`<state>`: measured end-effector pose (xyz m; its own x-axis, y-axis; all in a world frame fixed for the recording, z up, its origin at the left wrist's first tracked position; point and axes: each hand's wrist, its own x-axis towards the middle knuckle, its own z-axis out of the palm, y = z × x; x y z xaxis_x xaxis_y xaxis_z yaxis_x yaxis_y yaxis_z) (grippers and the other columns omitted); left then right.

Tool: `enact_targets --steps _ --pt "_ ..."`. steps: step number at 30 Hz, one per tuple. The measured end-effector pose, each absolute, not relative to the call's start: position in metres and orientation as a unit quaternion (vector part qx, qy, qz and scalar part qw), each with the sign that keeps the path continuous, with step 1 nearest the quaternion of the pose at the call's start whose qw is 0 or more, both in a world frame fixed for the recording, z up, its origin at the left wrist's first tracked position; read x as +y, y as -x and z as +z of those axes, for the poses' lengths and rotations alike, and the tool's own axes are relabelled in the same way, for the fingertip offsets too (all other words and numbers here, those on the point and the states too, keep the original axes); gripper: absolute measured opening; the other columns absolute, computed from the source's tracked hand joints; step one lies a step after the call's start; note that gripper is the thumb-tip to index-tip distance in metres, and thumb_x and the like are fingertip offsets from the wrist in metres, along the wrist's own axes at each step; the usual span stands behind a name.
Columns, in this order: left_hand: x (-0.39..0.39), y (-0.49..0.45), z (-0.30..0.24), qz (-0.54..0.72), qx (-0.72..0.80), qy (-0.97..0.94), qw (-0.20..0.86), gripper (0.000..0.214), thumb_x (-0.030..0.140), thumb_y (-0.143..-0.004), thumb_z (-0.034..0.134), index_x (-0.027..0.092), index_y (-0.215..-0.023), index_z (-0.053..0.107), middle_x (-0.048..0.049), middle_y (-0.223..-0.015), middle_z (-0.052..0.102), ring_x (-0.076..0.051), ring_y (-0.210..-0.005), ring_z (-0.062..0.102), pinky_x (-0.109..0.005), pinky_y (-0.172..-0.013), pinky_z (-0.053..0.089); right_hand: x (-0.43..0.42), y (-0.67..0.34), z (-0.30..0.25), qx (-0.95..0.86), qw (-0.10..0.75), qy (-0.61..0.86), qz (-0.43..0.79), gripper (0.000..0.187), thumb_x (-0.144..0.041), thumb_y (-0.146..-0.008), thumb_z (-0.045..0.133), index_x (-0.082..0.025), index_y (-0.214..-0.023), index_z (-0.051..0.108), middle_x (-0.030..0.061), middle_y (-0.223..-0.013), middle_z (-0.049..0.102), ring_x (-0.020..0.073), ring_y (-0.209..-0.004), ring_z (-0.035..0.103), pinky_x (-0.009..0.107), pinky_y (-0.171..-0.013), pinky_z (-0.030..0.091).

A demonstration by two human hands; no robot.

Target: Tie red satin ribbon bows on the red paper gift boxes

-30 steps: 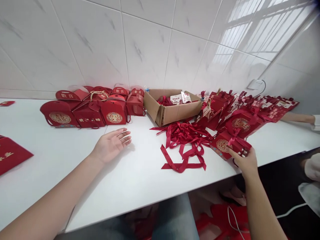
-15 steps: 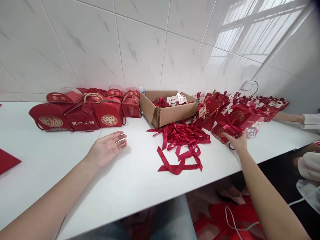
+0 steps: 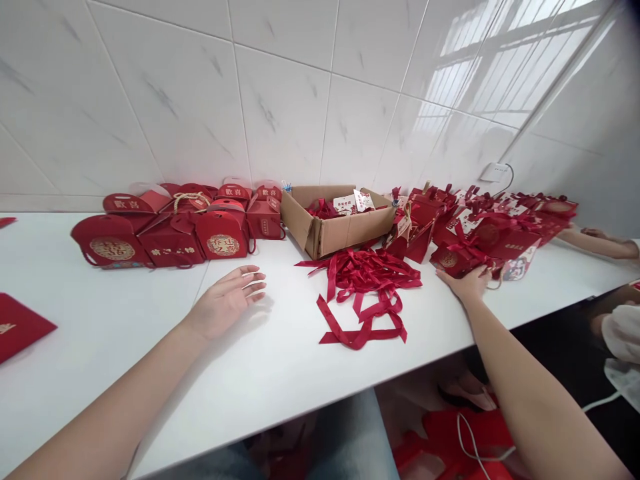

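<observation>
My left hand (image 3: 227, 302) hovers a little above the white table (image 3: 255, 400), its fingers loosely stretched and nothing in it. My right hand (image 3: 469, 283) is at the right with thumb and fingers around the lower sides of a small red gift box (image 3: 456, 258) tied with a ribbon bow. That box stands against other ribboned red gift boxes (image 3: 510, 235), and part of it is hidden by my hand. Between my hands lies a loose pile of dark red ribbons (image 3: 367, 277), some strands trailing toward the front.
An open cardboard box (image 3: 345, 233) holding ribbons and printed cards stands by the tiled wall. Several red gift boxes with handles (image 3: 225, 238) line the wall at left. A red folded piece (image 3: 23, 327) lies far left. Another person's arm (image 3: 597, 243) reaches in from the right.
My right hand has pressed the ribboned gift box back and lower against the others. My left hand stays open, slightly further right in view. The other person's arm has shifted.
</observation>
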<state>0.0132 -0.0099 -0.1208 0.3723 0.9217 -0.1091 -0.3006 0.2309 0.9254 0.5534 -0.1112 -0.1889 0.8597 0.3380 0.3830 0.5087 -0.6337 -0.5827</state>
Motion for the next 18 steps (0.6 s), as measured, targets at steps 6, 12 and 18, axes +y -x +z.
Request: enact_targets --steps 6,12,18 --pt "-0.012 -0.012 -0.130 0.518 0.445 -0.686 0.250 0.028 0.029 -0.069 0.065 0.020 -0.092 0.051 -0.0048 -0.100 0.056 -0.021 -0.098 0.053 -0.036 -0.083 0.044 -0.101 -0.502 -0.173 -0.259 0.412 0.839 -0.244 0.098 -0.049 -0.071 0.061 -0.009 -0.147 0.014 0.0277 -0.149 0.010 0.0366 -0.140 0.006 0.053 -0.109 0.002" --pt "-0.002 0.001 -0.129 0.523 0.462 -0.715 -0.042 0.037 0.024 -0.072 0.061 0.018 -0.105 0.045 -0.0114 -0.108 0.052 -0.027 -0.109 0.045 -0.046 -0.095 0.036 -0.037 -0.396 -0.126 -0.437 0.536 0.645 -0.326 0.079 -0.042 -0.071 0.057 -0.011 -0.139 0.031 0.0241 -0.144 0.022 0.0350 -0.136 0.018 0.054 -0.107 0.015" --pt "-0.017 0.060 -0.094 0.480 0.585 -0.633 -0.160 0.046 0.031 -0.071 0.064 0.020 -0.112 0.045 -0.0163 -0.137 0.028 -0.039 -0.129 0.019 -0.059 -0.102 0.016 0.003 -0.253 -0.109 -0.591 0.517 0.562 -0.260 0.043 -0.027 -0.076 0.053 -0.019 -0.119 0.050 0.0159 -0.142 0.025 0.0339 -0.134 0.022 0.057 -0.104 0.018"
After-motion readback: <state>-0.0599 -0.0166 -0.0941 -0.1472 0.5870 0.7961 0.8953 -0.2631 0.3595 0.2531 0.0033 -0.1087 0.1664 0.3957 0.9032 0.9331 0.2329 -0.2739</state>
